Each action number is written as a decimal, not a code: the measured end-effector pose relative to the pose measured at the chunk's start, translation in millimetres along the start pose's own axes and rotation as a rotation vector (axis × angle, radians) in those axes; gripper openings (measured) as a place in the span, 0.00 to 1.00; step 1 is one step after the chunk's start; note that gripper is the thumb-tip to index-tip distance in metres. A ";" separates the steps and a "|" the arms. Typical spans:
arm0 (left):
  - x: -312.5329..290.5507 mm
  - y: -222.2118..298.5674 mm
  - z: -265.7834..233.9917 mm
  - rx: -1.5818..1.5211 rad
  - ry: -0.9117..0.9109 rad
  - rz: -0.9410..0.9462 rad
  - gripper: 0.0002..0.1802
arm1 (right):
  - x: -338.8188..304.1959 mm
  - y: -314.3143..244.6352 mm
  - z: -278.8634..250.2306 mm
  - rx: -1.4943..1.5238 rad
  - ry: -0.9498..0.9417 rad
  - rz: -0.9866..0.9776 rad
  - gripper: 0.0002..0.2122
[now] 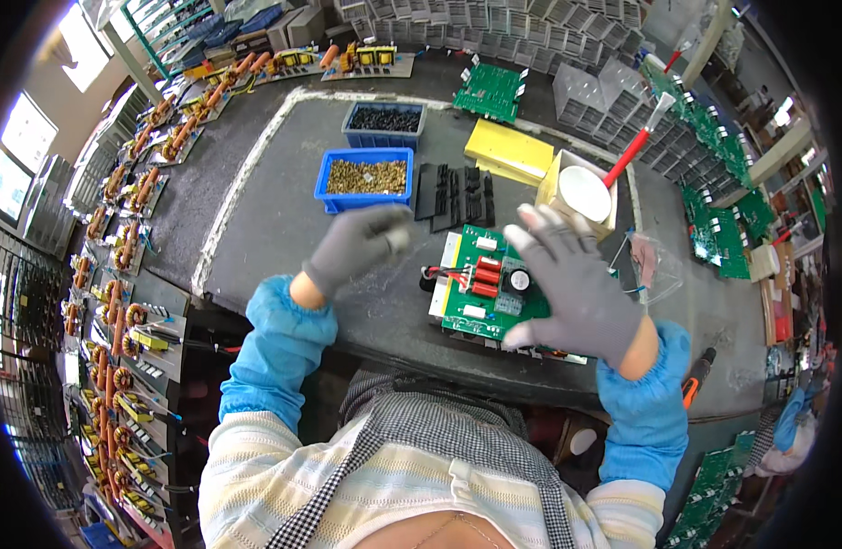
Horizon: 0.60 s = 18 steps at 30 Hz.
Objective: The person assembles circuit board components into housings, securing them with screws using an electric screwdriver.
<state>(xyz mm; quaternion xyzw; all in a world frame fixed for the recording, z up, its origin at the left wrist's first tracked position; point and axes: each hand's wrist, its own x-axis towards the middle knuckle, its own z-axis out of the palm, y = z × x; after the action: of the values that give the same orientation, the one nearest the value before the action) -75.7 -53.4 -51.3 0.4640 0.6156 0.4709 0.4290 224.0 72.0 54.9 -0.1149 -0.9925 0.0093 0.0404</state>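
My left hand [359,245], in a grey glove with pale fingertips, hovers over the bench just in front of a blue bin [325,197] of small brass-coloured parts. Its fingers are bent and drawn together; what they hold, if anything, is hidden. Below my right hand [581,284] lies a green circuit board [459,316] with red and black cylindrical components, on a pale plate. The right hand is spread wide over the board's right side, its thumb by the front edge. Whether it touches the board I cannot tell.
Behind the bins stand a grey-blue bin [384,139] of black parts, black strips [458,194], a yellow box [508,151] and a container holding a white tub [585,192] and red-handled brush [628,157]. An orange-black tool [699,375] lies right. Coil assemblies [128,247] line the left.
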 end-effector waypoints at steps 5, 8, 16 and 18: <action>86.5 9.3 -61.0 0.889 0.253 0.059 0.22 | -72.0 14.7 -53.8 -0.097 0.277 0.243 0.41; 131.0 -8.9 -70.1 1.188 0.042 0.072 0.20 | -138.3 37.2 -47.0 -0.211 0.356 0.462 0.36; 128.2 -51.7 -79.8 0.650 0.068 0.184 0.09 | -332.7 78.5 11.1 -0.197 0.114 1.438 0.25; 127.9 -56.6 -77.7 0.546 0.072 0.209 0.04 | -369.3 91.6 37.6 -0.087 0.010 1.530 0.25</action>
<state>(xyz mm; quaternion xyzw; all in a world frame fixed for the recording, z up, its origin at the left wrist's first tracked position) -186.0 50.0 -103.6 0.6062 0.6831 0.3457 0.2154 600.0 76.4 -13.9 -0.7716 -0.6357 -0.0048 0.0224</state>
